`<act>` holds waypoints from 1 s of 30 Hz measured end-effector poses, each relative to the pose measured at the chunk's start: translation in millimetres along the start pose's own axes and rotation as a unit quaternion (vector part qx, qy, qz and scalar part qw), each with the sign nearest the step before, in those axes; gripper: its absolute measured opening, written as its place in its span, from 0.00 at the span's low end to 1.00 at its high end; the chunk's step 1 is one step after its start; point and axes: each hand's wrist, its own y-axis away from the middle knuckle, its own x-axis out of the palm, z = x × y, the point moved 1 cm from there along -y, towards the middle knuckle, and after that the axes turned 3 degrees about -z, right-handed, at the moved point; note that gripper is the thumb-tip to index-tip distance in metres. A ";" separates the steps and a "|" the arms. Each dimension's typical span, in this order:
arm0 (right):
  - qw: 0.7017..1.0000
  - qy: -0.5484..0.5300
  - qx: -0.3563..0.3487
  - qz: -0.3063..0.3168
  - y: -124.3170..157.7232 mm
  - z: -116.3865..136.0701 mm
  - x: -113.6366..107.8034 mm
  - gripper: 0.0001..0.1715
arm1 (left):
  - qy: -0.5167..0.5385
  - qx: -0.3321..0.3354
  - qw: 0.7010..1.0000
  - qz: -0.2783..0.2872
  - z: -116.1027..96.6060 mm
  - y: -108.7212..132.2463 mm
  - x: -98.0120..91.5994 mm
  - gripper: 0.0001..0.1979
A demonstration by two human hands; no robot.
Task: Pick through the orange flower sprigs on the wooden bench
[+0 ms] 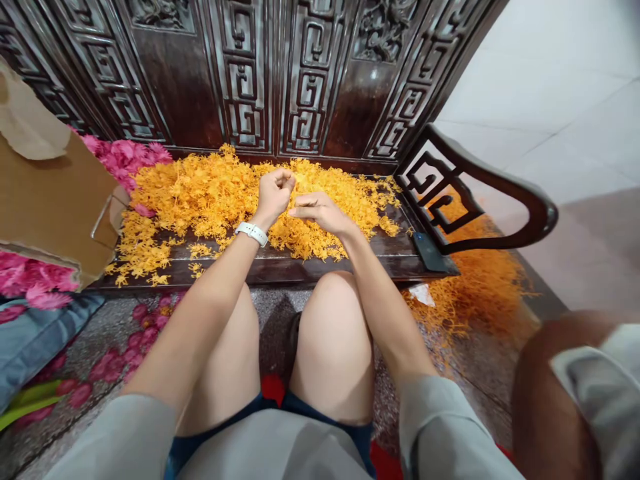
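Note:
Over a broad heap of small yellow-orange artificial flowers (pixel 200 193), both of my hands are raised close together, a small gap between them. My left hand (pixel 275 195), with a pale watch (pixel 253 233) on its wrist, is closed in a pinch with the fingertips pressed together. Facing it, my right hand (pixel 323 212) has its thumb and fingers drawn together, pointing left. Anything pinched in either hand is too small to tell against the yellow flowers behind. The heap lies on a dark wooden bench seat (pixel 280 268), with loose flowers scattered along its front left.
A cardboard box (pixel 55 193) stands at left, with pink flowers (pixel 127 159) behind it. The carved backrest (pixel 300 80) rises behind; an armrest (pixel 500 197) and a dark phone-like slab (pixel 427 252) are at right. Orange strands (pixel 470 287) pile beyond. Another person's knee (pixel 550 387) is lower right.

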 end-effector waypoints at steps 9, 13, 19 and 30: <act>0.956 -0.252 -0.067 0.133 13.1 13.1 6.1 0.24 | 0.106 -0.077 0.978 -0.165 22.1 -34.8 -34.4 0.18; 0.913 -0.320 0.023 -0.251 -3.9 -38.7 -22.1 0.26 | 0.099 -0.087 0.988 -0.077 14.3 -25.7 -30.9 0.19; 0.869 -0.246 0.195 -0.382 -9.2 -78.9 -32.0 0.26 | -0.002 -0.029 0.997 0.073 2.1 -12.6 -25.5 0.29; 0.972 0.072 -0.021 -0.225 -15.6 -72.8 -11.7 0.40 | -0.082 -0.030 0.984 0.158 8.8 -0.5 -5.3 0.32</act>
